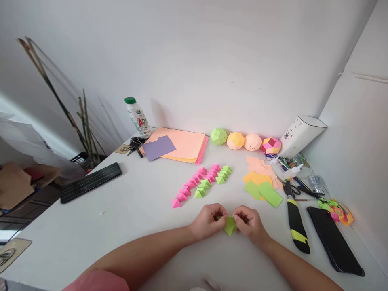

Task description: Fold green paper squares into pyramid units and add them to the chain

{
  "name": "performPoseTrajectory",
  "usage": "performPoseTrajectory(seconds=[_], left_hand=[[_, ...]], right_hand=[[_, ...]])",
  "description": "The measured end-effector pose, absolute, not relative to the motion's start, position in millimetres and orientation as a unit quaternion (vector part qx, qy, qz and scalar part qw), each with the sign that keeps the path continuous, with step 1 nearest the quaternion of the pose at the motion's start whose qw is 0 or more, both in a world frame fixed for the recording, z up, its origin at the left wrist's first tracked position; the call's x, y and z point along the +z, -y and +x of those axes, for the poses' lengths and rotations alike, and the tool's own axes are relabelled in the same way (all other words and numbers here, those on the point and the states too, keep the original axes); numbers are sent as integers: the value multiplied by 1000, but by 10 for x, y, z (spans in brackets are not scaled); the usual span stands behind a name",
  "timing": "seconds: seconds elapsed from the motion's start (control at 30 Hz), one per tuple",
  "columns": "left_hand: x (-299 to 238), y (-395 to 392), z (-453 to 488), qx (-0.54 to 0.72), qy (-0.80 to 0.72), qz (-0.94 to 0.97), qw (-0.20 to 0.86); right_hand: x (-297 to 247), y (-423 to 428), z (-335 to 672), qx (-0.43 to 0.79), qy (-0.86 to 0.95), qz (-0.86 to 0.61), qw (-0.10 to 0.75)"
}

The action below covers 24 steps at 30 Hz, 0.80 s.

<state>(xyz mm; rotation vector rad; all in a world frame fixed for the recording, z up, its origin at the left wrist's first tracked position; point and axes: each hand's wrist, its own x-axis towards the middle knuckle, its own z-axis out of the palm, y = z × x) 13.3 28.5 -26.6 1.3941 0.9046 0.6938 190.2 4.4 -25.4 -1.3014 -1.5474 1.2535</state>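
Observation:
Between my two hands, just above the front of the white table, is a folded piece of green paper (230,226) with a point facing down. My left hand (209,220) pinches its upper left edge, and my right hand (250,224) pinches the right side. Some fingertips are hidden behind the paper. Beyond my hands stand slanting rows of small folded pieces, pink ones (190,184) and green ones (202,188). To the right lie loose green paper slips (270,193), over orange and peach ones (257,178).
Paper balls (235,140) line the wall. Stacked coloured sheets (182,143) lie beside a bottle (138,117). At right are a utility knife (297,226), a phone (335,240), scissors (291,189) and a white container (303,135). A dark flat panel (91,182) lies at left.

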Motion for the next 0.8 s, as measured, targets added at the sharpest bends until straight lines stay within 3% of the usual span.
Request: performPoseTrajectory(seconds=[0.27, 0.47, 0.8], left_hand=[[-250, -318, 112, 317, -398, 525, 682], [-248, -319, 124, 316, -398, 529, 680], [-278, -310, 109, 332, -396, 529, 673]], right_hand=[[-270, -47, 1938, 556, 492, -495, 452], [-304, -38, 1924, 557, 545, -478, 405], [-271, -47, 1926, 552, 503, -507, 430]])
